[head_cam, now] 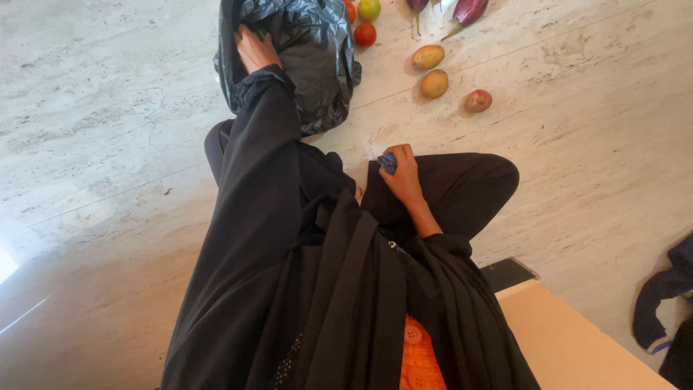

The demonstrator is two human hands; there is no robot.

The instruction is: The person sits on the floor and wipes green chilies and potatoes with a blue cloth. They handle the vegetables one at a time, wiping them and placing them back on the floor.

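I sit on a pale stone floor in black clothing. My left hand (254,49) reaches forward and grips the edge of a crumpled black plastic bag (310,58) lying on the floor. My right hand (401,172) rests on my knee, its fingers closed around a small blue object (388,162); what it is cannot be told. Past the bag lie two yellow potatoes (431,70), a reddish potato (478,100), a red tomato (365,34), a green tomato (369,9) and purple eggplants (468,11).
A tan box or board (577,339) with a black edge sits at my right side. Dark cloth (660,296) lies at the right border. The stone floor (108,144) stretches to the left.
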